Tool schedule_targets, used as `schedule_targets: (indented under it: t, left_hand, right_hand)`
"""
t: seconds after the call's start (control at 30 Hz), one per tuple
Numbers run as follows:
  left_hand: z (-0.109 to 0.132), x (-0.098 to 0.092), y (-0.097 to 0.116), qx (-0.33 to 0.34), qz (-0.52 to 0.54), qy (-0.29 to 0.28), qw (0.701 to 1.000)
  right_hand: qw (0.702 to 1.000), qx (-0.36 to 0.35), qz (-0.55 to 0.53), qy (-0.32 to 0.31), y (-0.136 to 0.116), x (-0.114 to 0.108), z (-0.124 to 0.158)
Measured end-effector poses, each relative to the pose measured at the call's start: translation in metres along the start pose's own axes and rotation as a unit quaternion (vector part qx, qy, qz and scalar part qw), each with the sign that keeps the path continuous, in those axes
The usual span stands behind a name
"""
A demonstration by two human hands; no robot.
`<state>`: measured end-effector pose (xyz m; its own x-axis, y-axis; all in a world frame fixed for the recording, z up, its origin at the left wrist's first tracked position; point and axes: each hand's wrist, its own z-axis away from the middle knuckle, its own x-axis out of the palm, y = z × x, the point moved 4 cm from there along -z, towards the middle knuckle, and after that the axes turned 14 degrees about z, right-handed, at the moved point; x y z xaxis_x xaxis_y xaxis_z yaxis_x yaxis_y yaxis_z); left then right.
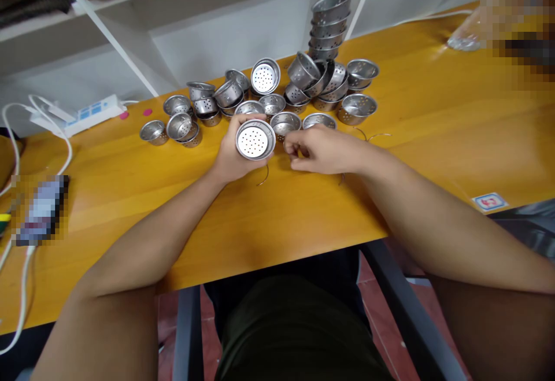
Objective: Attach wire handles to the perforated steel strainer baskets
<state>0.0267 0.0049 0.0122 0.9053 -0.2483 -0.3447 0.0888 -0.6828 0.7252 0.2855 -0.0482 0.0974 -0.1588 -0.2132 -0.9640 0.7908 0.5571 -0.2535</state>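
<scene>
My left hand [234, 152] is wrapped round a small perforated metal cup [255, 140], its open mouth tilted toward me so the holed bottom shows bright. Just to the right, my right hand [318, 150] is closed, thumb and fingertips pinched close to the cup's rim but apart from it. What the pinch holds, if anything, is too small to make out. A thin bent wire [263, 176] shows below the held cup. More curved wire [372, 136] lies beyond my right wrist. Similar cups [285, 124] stand right behind both hands.
Many perforated cups lie heaped along the back, with a tall stack [330, 25] against the shelf. A white power strip [93, 114] and cables are at left, near a phone [43, 210]. A clear cup [465, 37] lies at far right; a small sticker [489, 202] marks the table's front right.
</scene>
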Motion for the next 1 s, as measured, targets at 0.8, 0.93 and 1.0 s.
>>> schedule_targets:
  t: [0.8, 0.93, 1.0]
  left_hand:
    - [-0.003, 0.001, -0.003, 0.106, 0.025, 0.039, 0.993]
    - [-0.001, 0.009, -0.001, 0.065, 0.067, 0.015, 0.996]
    - [-0.001, 0.014, 0.002, 0.052, 0.092, -0.003, 0.994]
  right_hand:
    - [0.947, -0.011, -0.205, 0.247, 0.042, 0.012, -0.010]
    - [0.927, -0.047, -0.231, 0.290, 0.026, 0.008, -0.007]
    - [0.920, -0.064, -0.239, 0.302, 0.018, 0.008, -0.005]
